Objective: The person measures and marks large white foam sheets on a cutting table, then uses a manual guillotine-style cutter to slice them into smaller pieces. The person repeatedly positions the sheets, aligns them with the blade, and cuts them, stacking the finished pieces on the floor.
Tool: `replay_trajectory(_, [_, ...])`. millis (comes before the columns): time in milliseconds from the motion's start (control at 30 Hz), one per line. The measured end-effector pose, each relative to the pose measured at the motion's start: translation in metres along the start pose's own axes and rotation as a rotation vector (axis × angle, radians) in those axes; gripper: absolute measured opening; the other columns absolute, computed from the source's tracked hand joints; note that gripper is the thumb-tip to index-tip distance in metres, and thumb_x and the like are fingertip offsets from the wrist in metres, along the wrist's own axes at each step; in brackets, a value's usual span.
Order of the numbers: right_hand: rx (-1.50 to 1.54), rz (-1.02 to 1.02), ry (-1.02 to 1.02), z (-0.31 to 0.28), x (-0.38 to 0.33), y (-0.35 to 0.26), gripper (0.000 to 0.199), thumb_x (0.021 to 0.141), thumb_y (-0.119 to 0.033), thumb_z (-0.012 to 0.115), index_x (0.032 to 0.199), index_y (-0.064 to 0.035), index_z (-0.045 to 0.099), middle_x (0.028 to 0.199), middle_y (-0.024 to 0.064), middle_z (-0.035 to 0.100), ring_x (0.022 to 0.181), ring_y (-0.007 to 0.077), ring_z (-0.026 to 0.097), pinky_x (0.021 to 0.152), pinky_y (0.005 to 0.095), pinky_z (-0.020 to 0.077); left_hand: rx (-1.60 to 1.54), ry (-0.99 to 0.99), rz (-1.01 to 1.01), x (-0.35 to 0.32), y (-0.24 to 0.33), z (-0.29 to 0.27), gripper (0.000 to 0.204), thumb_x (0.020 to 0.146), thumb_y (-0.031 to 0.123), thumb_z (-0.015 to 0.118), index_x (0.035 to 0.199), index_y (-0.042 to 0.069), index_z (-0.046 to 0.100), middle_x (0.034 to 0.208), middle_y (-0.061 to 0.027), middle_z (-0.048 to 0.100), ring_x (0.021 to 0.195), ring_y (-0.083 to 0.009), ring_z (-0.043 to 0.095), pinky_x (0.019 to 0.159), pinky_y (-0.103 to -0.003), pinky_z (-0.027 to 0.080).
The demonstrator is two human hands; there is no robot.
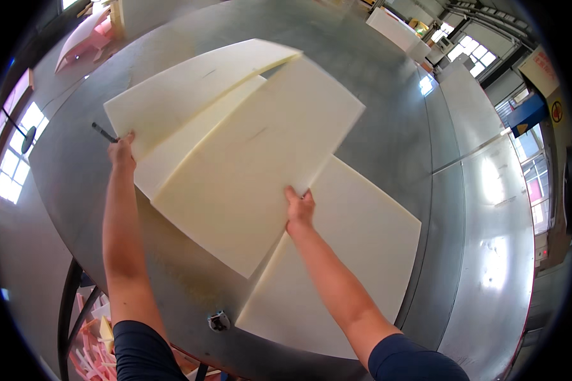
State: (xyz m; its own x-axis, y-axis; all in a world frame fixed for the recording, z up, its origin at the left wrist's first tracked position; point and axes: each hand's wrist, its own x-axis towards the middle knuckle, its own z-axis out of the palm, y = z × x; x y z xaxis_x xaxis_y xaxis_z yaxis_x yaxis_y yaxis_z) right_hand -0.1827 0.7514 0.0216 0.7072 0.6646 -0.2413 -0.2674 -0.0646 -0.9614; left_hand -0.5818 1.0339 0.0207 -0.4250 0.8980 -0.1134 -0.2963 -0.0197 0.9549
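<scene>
Several cream-coloured foam sheets lie overlapping on a grey metal table. My left hand (pixel 122 152) grips the near left corner of the far-left foam sheet (pixel 197 86), and a dark pen (pixel 104 132) sticks out from the same hand. With the thumb on top and the fingers curled under, my right hand (pixel 300 209) pinches the right edge of the middle foam sheet (pixel 254 152). That sheet is tilted, its edge raised over a right-hand foam sheet (pixel 349 254). Between the left and middle sheets, part of another foam sheet (pixel 200 124) shows.
The metal table (pixel 388 95) stretches far ahead, with a shiny metal ledge (pixel 489 254) along its right. A small black and silver object (pixel 218 321), perhaps a tape measure, lies at the near edge. Pink foam scraps (pixel 95 346) sit below the table at lower left.
</scene>
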Motion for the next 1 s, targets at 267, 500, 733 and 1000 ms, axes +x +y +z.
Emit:
replay_trajectory(267, [0.141, 0.184, -0.013, 0.030, -0.005, 0.028, 0.037, 0.085, -0.013, 0.069, 0.114, 0.0041, 0.055, 0.112, 0.0154, 0.063, 0.097, 0.0237, 0.061, 0.086, 0.0362, 0.0486, 0.145, -0.012, -0.057, 0.001, -0.055, -0.018, 0.030, 0.080, 0.004, 0.072, 0.107, -0.003, 0.062, 0.100, -0.0103, 0.066, 0.087, -0.0210, 0.063, 0.079, -0.034, 0.049])
replay_trajectory(500, [-0.100, 0.122, 0.064, 0.060, 0.003, 0.033, 0.037, 0.087, -0.014, 0.065, 0.116, 0.0054, 0.054, 0.114, 0.0182, 0.062, 0.103, 0.0283, 0.061, 0.088, 0.0376, 0.0466, 0.153, -0.147, -0.079, 0.036, -0.079, -0.064, 0.031, 0.082, 0.003, 0.070, 0.109, -0.005, 0.060, 0.103, -0.0106, 0.065, 0.088, -0.0213, 0.062, 0.079, -0.033, 0.049])
replay_trajectory(733, [-0.160, 0.076, -0.030, 0.057, -0.003, 0.016, 0.037, 0.082, -0.017, 0.070, 0.106, 0.0069, 0.056, 0.103, 0.0187, 0.064, 0.092, 0.0243, 0.062, 0.080, 0.0371, 0.0492, 0.147, -0.165, -0.143, 0.034, -0.073, -0.067, 0.038, 0.083, 0.001, 0.067, 0.119, -0.005, 0.056, 0.109, -0.0123, 0.064, 0.095, -0.0229, 0.063, 0.083, -0.034, 0.050])
replay_trajectory(1000, [-0.336, 0.130, -0.063, 0.058, 0.004, 0.025, 0.033, 0.086, -0.014, 0.068, 0.107, 0.0067, 0.054, 0.103, 0.0174, 0.063, 0.092, 0.0226, 0.060, 0.079, 0.0364, 0.0501, 0.123, -0.204, -0.146, -0.007, -0.050, -0.065, 0.036, 0.085, 0.001, 0.065, 0.119, -0.006, 0.056, 0.110, -0.0126, 0.064, 0.092, -0.0222, 0.064, 0.078, -0.033, 0.051])
